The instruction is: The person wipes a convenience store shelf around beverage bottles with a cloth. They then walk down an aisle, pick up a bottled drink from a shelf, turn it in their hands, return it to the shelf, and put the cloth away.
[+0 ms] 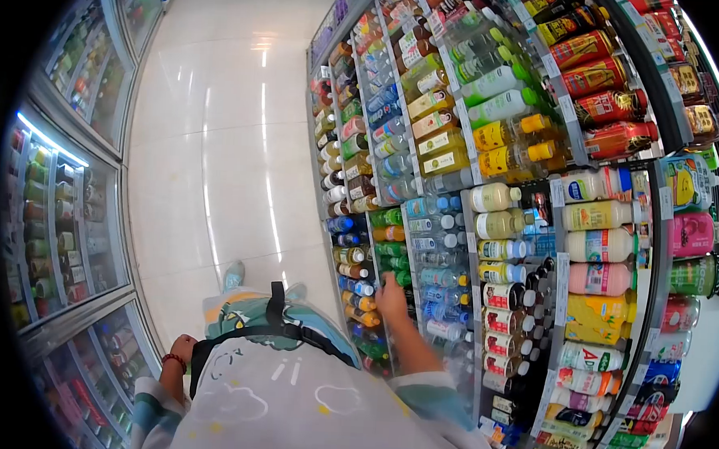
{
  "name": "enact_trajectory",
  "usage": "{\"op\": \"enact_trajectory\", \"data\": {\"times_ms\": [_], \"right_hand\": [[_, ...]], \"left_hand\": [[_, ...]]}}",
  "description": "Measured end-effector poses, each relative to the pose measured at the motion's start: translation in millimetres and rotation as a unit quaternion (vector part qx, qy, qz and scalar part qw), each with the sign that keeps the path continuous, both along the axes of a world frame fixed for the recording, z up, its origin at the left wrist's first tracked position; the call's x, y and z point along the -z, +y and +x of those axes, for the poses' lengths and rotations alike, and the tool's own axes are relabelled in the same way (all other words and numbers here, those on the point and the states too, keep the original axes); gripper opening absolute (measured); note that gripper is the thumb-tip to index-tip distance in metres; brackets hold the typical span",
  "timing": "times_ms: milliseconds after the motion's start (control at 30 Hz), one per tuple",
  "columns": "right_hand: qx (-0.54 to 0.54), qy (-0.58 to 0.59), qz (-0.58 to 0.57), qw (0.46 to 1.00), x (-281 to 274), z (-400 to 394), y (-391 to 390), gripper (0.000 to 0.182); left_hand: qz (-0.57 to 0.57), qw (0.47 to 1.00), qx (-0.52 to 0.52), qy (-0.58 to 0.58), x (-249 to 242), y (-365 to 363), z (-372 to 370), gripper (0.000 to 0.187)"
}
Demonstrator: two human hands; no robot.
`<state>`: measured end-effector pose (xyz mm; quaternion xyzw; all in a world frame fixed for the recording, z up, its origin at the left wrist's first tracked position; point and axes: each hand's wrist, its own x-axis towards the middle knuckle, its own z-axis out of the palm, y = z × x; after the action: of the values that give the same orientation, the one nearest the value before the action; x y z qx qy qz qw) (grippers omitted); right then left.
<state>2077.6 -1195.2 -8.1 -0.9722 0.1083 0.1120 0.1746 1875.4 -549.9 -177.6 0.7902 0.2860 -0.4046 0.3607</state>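
Note:
My right hand (pixel 391 300) reaches to the drink shelf on my right, its fingers curled beside the green bottles (pixel 392 250). Whether it grips one of them is hidden. Orange-coloured bottles (pixel 362 309) lie just left of that hand in the view, and clear water bottles (pixel 444 296) stand on its other side. My left hand (pixel 182 348), with a dark red bead bracelet (pixel 174 362) at the wrist, hangs low at my side near a black strap (pixel 275 309). Its fingers are mostly turned out of sight.
Tall shelves with price strips (pixel 561 289) run along the right, packed with bottles, including red-labelled bottles (pixel 613 107) and a pink bottle (pixel 598 279). Glass-door coolers (pixel 63 219) line the left. A pale tiled floor (pixel 218 154) stretches between them.

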Motion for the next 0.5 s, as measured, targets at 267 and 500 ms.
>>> {"op": "enact_trajectory", "data": {"times_ms": [267,500], "right_hand": [[0.098,0.159,-0.003,0.982,20.7,-236.8,63.6,0.046],[0.264,0.207,0.11,0.936,10.9,-377.1,166.9,0.037]], "left_hand": [[0.073,0.961,0.261,0.055,-1.6,34.0,151.2,0.041],[0.004,0.933,0.353,-0.069,-39.2,-15.9,304.6,0.042]]}}
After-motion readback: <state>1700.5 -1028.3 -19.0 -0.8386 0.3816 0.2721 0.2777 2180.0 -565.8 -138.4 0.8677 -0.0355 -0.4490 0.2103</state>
